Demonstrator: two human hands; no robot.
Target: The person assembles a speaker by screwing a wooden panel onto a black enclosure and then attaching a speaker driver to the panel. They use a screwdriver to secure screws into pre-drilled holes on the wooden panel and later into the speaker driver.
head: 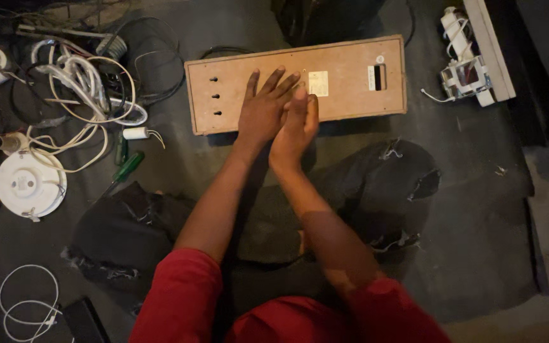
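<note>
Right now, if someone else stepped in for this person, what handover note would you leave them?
Left hand: flat, fingers spread, pressing on the wooden board; holds nothing.
Right hand: edge-on beside the left, touching the board's near edge; whether its grip holds anything cannot be told.
The board lies flat on the dark floor before the knees, three keyhole slots at its left end, a rectangular cutout towards its right.
Left of it: green-handled screwdriver, tangle of white cables, round white fitting, all untouched.
Nothing is mounted on the board yet.
</note>
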